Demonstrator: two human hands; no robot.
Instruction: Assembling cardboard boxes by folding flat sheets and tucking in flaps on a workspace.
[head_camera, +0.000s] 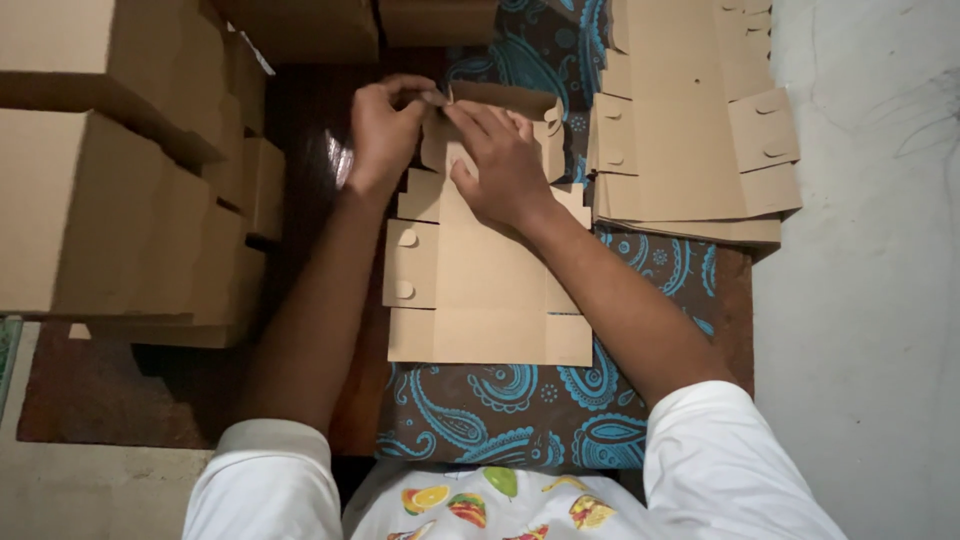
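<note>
A white short-sleeved shirt (700, 450) with bright fruit prints on the front; forearms bare.

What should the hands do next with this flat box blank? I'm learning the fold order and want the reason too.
Probably press the raised far flap fully upright and tuck its corner. Both hands meet there: the left hand pinches the flap's left corner, the right hand pins the cardboard blank below it. The near panels lie flat on the patterned cloth, so this end seems unfinished.
</note>
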